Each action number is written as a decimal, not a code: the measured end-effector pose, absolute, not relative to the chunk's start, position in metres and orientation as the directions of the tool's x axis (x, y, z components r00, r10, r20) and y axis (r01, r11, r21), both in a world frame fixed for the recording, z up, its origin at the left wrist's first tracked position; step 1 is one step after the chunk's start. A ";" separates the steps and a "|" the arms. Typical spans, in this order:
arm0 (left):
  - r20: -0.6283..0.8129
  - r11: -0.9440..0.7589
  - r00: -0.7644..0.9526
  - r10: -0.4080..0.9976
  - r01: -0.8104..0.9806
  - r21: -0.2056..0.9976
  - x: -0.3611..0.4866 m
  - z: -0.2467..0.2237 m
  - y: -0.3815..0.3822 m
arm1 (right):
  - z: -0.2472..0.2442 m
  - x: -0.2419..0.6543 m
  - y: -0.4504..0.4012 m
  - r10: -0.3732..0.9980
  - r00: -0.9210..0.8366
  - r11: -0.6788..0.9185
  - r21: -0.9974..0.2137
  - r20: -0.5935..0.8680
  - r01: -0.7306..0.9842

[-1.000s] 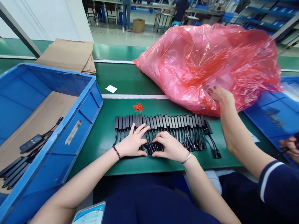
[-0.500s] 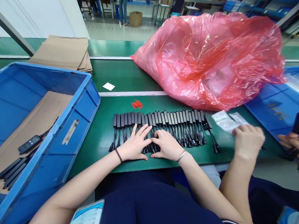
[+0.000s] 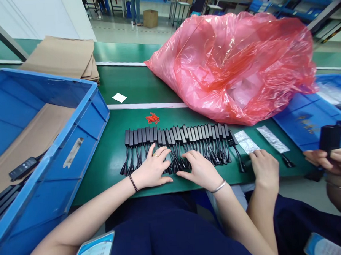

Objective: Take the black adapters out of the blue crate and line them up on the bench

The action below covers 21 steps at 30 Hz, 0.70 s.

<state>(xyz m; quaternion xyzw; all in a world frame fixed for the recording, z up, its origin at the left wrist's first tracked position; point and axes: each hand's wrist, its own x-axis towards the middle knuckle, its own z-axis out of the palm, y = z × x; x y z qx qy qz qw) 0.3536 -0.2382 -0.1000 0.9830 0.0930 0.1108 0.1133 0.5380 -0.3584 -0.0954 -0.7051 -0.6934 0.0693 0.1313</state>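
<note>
A long row of black power adapters (image 3: 148, 134) stands side by side on the green table, short cables (image 3: 128, 164) toward me. My left hand (image 3: 152, 167) lies over the cables left of the middle, fingers spread and fingertips near the adapter bodies. To its right, my right hand (image 3: 201, 171) rests on the cables, fingers bent and thumb held apart. Between my two hands, several cables and plugs (image 3: 176, 163) show. Neither hand visibly grips an adapter; what lies under the palms is hidden.
Left stands a blue crate (image 3: 81, 128) with cardboard and adapters; behind it, cardboard sheets (image 3: 61, 57). Red rings (image 3: 153, 118) lie beyond the row. A large pink bag (image 3: 230, 71) fills the back right. A co-worker's hand (image 3: 264, 170) and another holding an adapter (image 3: 330, 137) are at right.
My right hand has moved right, widening the gap between my hands. The co-worker's near hand has moved left and down, and a clear packet lies further right. The view has shifted slightly.
</note>
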 end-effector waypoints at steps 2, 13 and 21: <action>0.188 -0.961 0.961 0.203 0.158 0.227 0.356 -0.101 -0.243 | -0.098 0.536 -0.368 0.996 0.070 -0.053 -0.245 0.062 0.968; 0.123 -0.966 0.976 0.178 0.149 0.213 0.369 -0.111 -0.240 | -0.130 0.511 -0.366 0.965 0.189 -0.145 -0.227 0.185 0.963; 0.117 -0.952 0.974 0.194 0.158 0.263 0.366 -0.113 -0.242 | -0.123 0.520 -0.370 0.967 0.183 -0.123 -0.300 0.178 0.946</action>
